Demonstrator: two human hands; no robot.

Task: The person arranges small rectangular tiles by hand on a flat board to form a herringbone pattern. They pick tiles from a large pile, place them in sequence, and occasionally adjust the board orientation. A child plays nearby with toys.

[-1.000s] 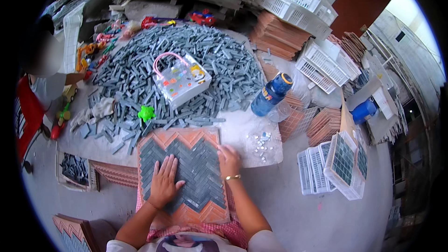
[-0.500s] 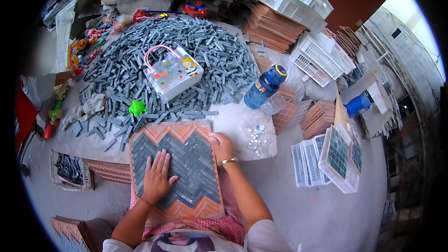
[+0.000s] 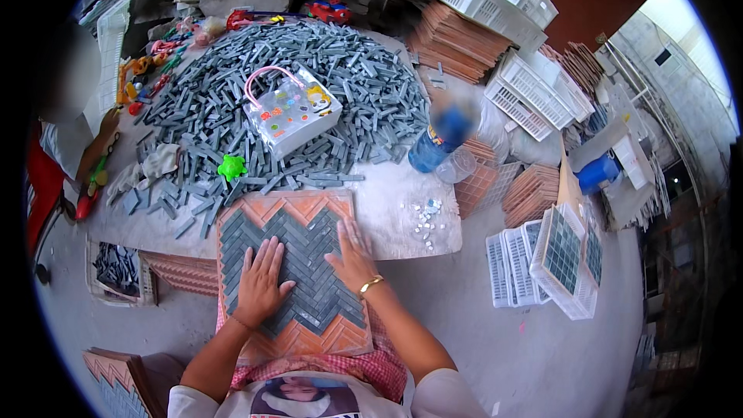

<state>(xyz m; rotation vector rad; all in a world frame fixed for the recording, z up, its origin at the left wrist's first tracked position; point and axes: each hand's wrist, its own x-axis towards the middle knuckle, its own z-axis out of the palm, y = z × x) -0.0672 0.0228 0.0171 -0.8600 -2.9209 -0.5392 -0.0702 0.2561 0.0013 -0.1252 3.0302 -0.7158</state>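
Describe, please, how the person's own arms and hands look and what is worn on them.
The left hand and right hand wear no gloves. Short, pale sleeves leave the forearms bare. A gold-coloured bracelet circles the right wrist; a thin line near the left wrist may be a cord.

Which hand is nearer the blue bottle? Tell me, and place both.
Right. The right hand is at the tile panel's right edge, below and left of the blue bottle in view; the left hand lies farther left, on the panel.
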